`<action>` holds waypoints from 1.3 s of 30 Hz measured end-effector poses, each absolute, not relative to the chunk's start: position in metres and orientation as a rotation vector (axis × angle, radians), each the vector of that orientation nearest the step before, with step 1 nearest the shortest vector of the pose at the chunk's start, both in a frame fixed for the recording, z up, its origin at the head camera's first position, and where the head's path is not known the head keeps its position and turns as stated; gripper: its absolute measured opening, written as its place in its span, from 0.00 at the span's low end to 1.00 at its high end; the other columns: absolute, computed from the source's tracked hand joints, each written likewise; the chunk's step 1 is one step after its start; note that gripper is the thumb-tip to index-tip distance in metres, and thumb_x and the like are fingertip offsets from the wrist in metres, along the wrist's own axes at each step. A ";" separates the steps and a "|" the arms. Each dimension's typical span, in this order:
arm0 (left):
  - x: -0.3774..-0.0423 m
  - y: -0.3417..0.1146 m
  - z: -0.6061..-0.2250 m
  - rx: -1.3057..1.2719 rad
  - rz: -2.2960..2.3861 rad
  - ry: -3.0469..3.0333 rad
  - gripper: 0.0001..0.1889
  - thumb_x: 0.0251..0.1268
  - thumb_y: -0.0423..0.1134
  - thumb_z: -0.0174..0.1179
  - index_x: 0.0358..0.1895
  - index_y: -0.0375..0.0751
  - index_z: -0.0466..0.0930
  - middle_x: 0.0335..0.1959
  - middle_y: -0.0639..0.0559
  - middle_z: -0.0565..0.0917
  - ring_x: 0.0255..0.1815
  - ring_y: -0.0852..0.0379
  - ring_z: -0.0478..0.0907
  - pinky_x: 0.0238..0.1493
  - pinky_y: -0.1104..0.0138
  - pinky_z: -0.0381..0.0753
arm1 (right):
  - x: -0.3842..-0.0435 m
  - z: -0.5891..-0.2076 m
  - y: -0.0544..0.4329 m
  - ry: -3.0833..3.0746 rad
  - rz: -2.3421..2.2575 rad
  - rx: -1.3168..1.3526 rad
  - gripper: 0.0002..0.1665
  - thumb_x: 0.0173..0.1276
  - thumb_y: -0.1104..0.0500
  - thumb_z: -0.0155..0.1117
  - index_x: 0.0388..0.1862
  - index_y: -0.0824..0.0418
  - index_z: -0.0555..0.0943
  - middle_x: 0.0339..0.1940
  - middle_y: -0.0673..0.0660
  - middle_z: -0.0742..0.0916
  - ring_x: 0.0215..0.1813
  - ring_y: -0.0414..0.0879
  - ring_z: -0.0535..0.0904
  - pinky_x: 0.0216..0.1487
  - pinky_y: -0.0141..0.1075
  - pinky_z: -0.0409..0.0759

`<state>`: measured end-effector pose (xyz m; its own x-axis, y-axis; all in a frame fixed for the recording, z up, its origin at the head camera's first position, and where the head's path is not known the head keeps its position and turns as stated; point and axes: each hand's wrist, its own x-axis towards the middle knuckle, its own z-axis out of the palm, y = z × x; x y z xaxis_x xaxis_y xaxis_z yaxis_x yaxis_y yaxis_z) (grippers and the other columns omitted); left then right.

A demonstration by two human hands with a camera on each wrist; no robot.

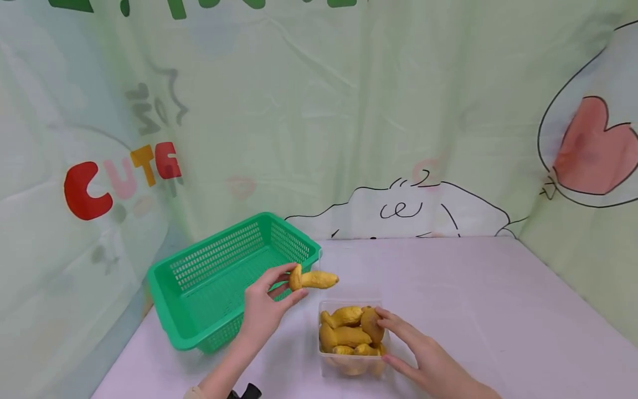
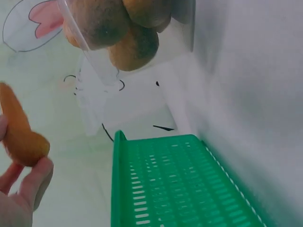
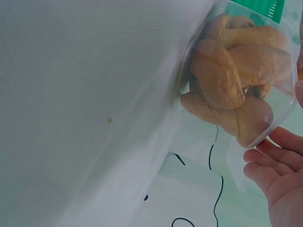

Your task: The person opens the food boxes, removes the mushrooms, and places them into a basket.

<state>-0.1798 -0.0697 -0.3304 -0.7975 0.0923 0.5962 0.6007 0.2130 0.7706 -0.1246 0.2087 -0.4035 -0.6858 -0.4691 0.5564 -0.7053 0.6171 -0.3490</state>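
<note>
My left hand (image 1: 269,302) pinches a yellow-brown mushroom (image 1: 319,280) by its cap, the stem pointing right. It is held above the table, by the near right corner of a green plastic basket (image 1: 181,332). The left wrist view shows the same mushroom (image 2: 21,132) between fingertips and thumb. Several similar mushrooms (image 1: 349,335) fill a clear plastic box (image 1: 351,360) to the right. At that box's right side is my right hand (image 1: 423,354), fingers loosely extended. In the right wrist view, its fingertips (image 3: 251,156) touch the box's edge.
A pale table (image 1: 473,310) extends to the right of the box. Behind and beside it hangs a printed cloth (image 1: 299,111) with letters and line drawings. A small black object (image 1: 251,391) shows by my left forearm at the bottom edge.
</note>
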 end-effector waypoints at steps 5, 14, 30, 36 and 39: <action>-0.196 -0.079 -0.342 -0.512 -1.492 -1.929 0.24 0.43 0.25 0.70 0.50 0.27 0.77 0.44 0.37 0.79 0.43 0.44 0.78 0.45 0.63 0.80 | -0.126 -0.403 0.208 -2.470 0.766 0.895 0.32 0.59 0.58 0.68 0.62 0.57 0.70 0.66 0.56 0.70 0.63 0.43 0.68 0.56 0.30 0.71; -0.227 -0.094 -0.363 -0.324 -1.532 -1.895 0.25 0.46 0.30 0.70 0.52 0.28 0.77 0.45 0.40 0.80 0.43 0.44 0.77 0.45 0.60 0.80 | -0.127 -0.401 0.210 -2.494 0.766 0.897 0.31 0.60 0.56 0.66 0.63 0.56 0.70 0.67 0.55 0.69 0.64 0.42 0.66 0.57 0.29 0.71; -0.242 -0.099 -0.379 -0.128 -1.346 -2.191 0.23 0.49 0.30 0.69 0.52 0.28 0.77 0.43 0.38 0.78 0.41 0.44 0.76 0.43 0.57 0.81 | -0.128 -0.406 0.211 -2.487 0.763 0.882 0.32 0.60 0.56 0.67 0.63 0.54 0.70 0.67 0.54 0.69 0.66 0.39 0.63 0.56 0.28 0.71; -0.242 -0.099 -0.380 -0.109 -1.327 -2.229 0.24 0.50 0.30 0.68 0.53 0.28 0.75 0.45 0.37 0.78 0.42 0.44 0.75 0.42 0.55 0.80 | -0.128 -0.406 0.210 -2.523 0.750 0.847 0.31 0.61 0.53 0.66 0.63 0.53 0.69 0.68 0.53 0.69 0.65 0.41 0.65 0.53 0.37 0.76; -0.243 -0.100 -0.380 -0.101 -1.339 -2.239 0.24 0.51 0.30 0.68 0.54 0.27 0.75 0.46 0.37 0.77 0.42 0.44 0.74 0.42 0.55 0.80 | -0.127 -0.405 0.209 -2.530 0.750 0.843 0.31 0.61 0.52 0.65 0.63 0.53 0.70 0.68 0.53 0.69 0.65 0.42 0.66 0.52 0.38 0.77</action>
<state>-0.2427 -0.1001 -0.3803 -0.8593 -0.1984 0.4714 0.3214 0.5075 0.7995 -0.1270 0.2093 -0.4050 -0.7529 -0.4385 0.4908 -0.6352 0.6793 -0.3675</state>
